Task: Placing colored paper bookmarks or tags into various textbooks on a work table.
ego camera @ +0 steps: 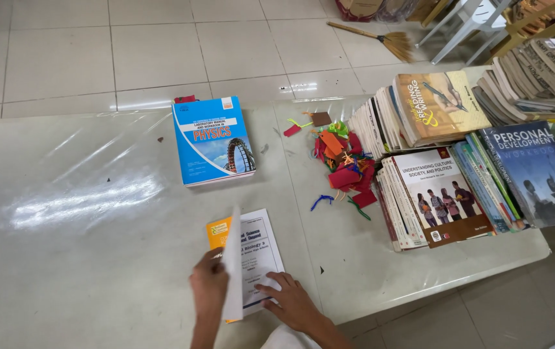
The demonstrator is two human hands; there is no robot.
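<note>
Two hands work one thin book (251, 258) at the tabletop's (83, 258) near edge: left hand (209, 284), grip pinched on the lifted cover; right hand (290, 300) flat, fingers spread. Lifting slowly would avoid creasing.

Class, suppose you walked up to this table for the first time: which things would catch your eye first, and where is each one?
Probably the bright blue book lying alone mid-table, and right of it the heap of coloured tags beside the book stacks along the right edge. At the near edge, the left hand lifts the cover of a white booklet while the right hand presses on its page.
</note>
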